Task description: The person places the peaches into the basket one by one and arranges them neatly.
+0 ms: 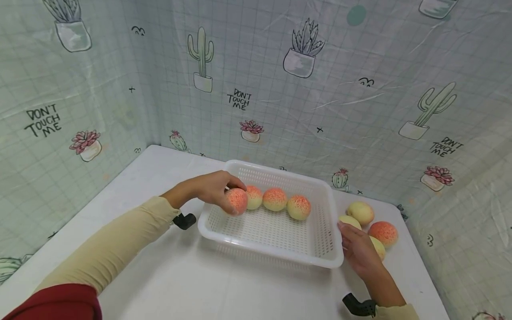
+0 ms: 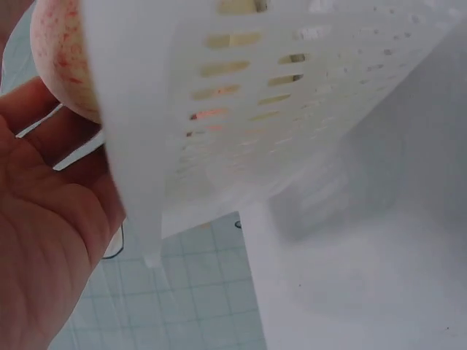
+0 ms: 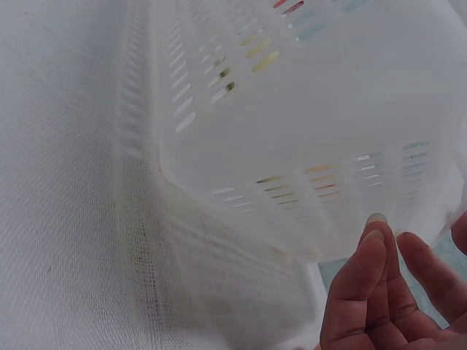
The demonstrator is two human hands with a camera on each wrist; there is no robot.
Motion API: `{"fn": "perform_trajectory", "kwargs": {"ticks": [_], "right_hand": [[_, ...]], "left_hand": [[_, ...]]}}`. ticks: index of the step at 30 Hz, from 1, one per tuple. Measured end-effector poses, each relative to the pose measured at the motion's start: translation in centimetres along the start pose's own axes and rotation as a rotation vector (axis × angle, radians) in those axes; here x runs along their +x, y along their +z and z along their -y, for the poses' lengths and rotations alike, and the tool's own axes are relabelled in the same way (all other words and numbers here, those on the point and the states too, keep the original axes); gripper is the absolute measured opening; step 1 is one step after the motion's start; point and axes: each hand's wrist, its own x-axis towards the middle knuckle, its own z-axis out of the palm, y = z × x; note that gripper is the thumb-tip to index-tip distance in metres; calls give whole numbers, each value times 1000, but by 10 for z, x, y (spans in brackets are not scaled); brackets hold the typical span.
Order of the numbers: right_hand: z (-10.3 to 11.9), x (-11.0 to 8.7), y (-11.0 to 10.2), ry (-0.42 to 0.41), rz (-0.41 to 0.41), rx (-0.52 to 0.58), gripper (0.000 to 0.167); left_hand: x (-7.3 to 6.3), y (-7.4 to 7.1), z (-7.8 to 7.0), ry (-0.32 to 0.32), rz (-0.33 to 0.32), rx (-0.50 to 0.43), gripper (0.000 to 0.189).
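Note:
My left hand (image 1: 216,189) grips a reddish peach (image 1: 238,202) inside the left end of a white perforated plastic basket (image 1: 276,256). To its right, three red-speckled yellow peaches (image 1: 274,199) sit in a row in the basket. The left wrist view has the held peach (image 2: 62,58) against the fingers, partly hidden by the basket wall (image 2: 139,117). At the basket's right end, my right hand (image 1: 360,246) holds the rim with thumb and fingers. Seen from the right wrist, its fingers (image 3: 349,292) are bent close to the basket's outer wall (image 3: 306,124).
Right of the basket, several peaches lie on the white table (image 1: 256,293), among them a yellow one (image 1: 360,212) and a red one (image 1: 383,234). My right hand partly covers this group. A cactus-print curtain (image 1: 264,66) surrounds the table's back and sides.

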Motion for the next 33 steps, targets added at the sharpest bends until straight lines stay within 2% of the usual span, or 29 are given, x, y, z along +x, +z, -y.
{"fn": "perform_trajectory", "kwargs": {"ticks": [8,16,23,33], "right_hand": [[0,-3,3,-12,-6,-28,58],[0,-2,2,-20,-5,-24,56],[0,-3,4,-17,-8,-28,59],[0,-4,4,-14,-10,-30,60]], "left_hand": [[5,6,0,-10,6,49,71],[8,10,-3,-26,10,114,68],[10,15,-2,-13,-5,119,66],[10,17,-5,-6,10,149,65]]}}
